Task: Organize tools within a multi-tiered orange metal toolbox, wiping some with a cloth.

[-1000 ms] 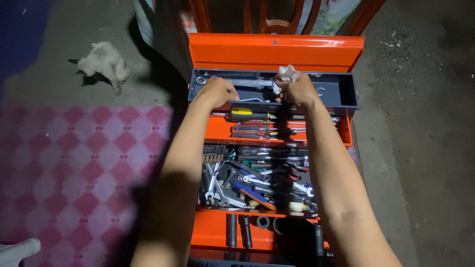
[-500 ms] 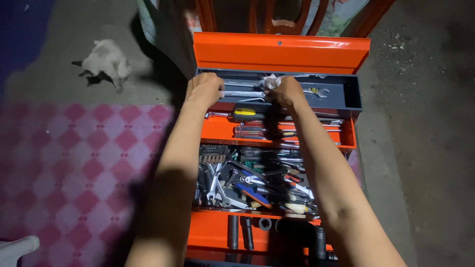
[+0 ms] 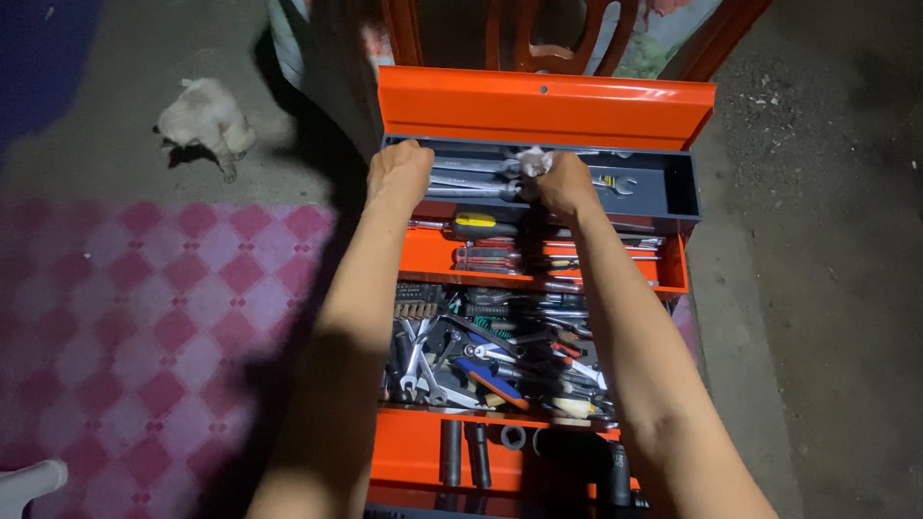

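An orange fold-out toolbox (image 3: 548, 106) stands open on the ground in front of me. My left hand (image 3: 399, 173) is closed at the near left edge of its dark grey top tray (image 3: 673, 183), over several wrenches (image 3: 471, 173). My right hand (image 3: 562, 183) is closed on a crumpled white cloth (image 3: 532, 160) at the middle of the same tray. Below the hands, an orange tray holds a yellow-handled screwdriver (image 3: 476, 226). The deep middle section is packed with several mixed tools (image 3: 490, 356).
A pale cat (image 3: 207, 115) sits on the concrete at the upper left. A pink checked mat (image 3: 144, 317) covers the ground to the left. Orange-brown chair legs (image 3: 500, 34) stand behind the toolbox. Dark sockets (image 3: 461, 447) lie in the nearest orange tray.
My right hand with the cloth has slid left along the grey tray. My left hand has shifted slightly left and further onto the tray's edge.
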